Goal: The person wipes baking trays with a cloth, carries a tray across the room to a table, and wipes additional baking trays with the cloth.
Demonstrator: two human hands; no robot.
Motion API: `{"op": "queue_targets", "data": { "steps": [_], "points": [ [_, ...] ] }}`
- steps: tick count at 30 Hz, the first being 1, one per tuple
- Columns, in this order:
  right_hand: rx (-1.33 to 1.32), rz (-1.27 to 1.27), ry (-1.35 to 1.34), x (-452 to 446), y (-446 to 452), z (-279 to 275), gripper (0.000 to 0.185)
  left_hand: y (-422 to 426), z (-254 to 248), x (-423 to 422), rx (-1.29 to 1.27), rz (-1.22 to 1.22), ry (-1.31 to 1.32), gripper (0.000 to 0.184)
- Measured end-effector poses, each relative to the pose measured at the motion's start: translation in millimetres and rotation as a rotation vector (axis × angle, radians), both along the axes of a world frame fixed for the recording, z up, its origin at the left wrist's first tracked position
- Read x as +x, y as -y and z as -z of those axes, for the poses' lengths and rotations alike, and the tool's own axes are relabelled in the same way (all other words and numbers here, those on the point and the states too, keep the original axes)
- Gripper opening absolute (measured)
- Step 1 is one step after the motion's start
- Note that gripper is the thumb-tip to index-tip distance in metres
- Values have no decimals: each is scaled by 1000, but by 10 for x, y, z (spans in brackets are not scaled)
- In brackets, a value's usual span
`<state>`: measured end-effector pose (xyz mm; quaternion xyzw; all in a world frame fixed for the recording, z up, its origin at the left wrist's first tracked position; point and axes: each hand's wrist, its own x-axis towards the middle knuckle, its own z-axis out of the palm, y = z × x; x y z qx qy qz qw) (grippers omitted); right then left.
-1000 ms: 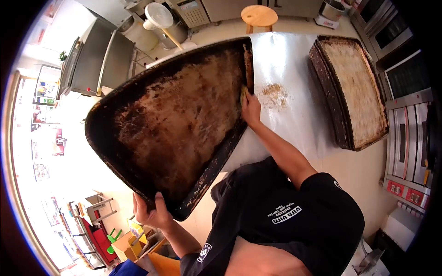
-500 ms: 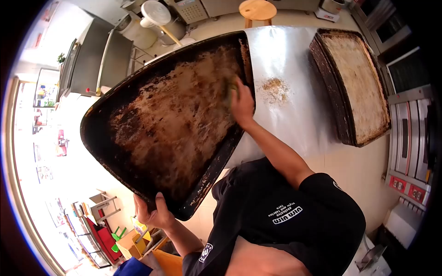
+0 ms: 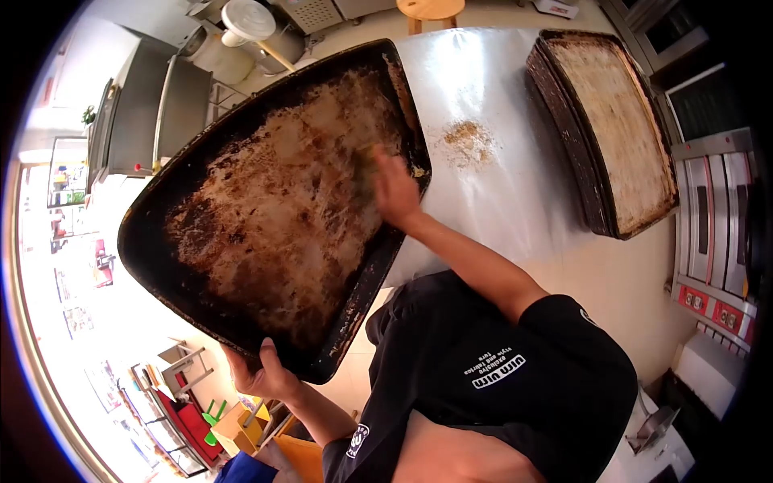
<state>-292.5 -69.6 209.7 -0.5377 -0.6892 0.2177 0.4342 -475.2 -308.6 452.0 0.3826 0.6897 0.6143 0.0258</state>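
A large dark baking tray (image 3: 282, 217), its inner face covered in brown and pale crusty residue, is held tilted in front of me. My left hand (image 3: 266, 374) grips its near lower corner, with the thumb over the rim and the fingers underneath, mostly hidden. Against the inner face near the right side, my right hand (image 3: 394, 189) presses a dark greenish scouring pad (image 3: 366, 173), smeared by motion. Loose brown crumbs (image 3: 469, 143) lie on the shiny metal table (image 3: 499, 205) beside the tray.
A stack of similar baking trays (image 3: 616, 133) stands at the table's right end. Behind the table is a round wooden stool (image 3: 431, 8). An oven with red control panels (image 3: 713, 306) is at the right. Cardboard boxes (image 3: 237, 429) and shelving are at the lower left.
My right hand and the pad have moved left and slightly down across the tray's surface. The tray and the surroundings have shifted a little left and up in view. My left hand keeps its grip.
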Motion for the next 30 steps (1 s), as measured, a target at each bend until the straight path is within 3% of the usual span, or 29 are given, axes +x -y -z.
{"op": "queue_targets", "data": {
  "steps": [2,3,6,10,14,19,22,25,30],
  "points": [
    [56,-134,46,-174,84,7,58,12,27,-22,18,26,5,63],
    [-97,41,-77,-233,42,188,56,40,32,-28,32,33,2,63],
    [-605,39,311,222,-283,781,56,4,58,144,55,-23,-88,60],
    [-334,248,-105,487,-240,647,55,42,106,113,27,-48,-126,55],
    [-507,254,-666,776,-294,647,77,56,77,58,-20,-55,-232,53],
    [-752,199,-1147,1096,32,604,79,31,116,7,40,-7,-185,48],
    [-653,90,-1166,1192,358,724,79,18,110,-22,27,-18,-206,47],
    [-808,77,-852,1386,640,897,75,44,160,-89,4,-49,-173,58],
    [-854,68,-920,1783,857,929,55,28,183,-163,49,-45,-127,58]
  ]
}}
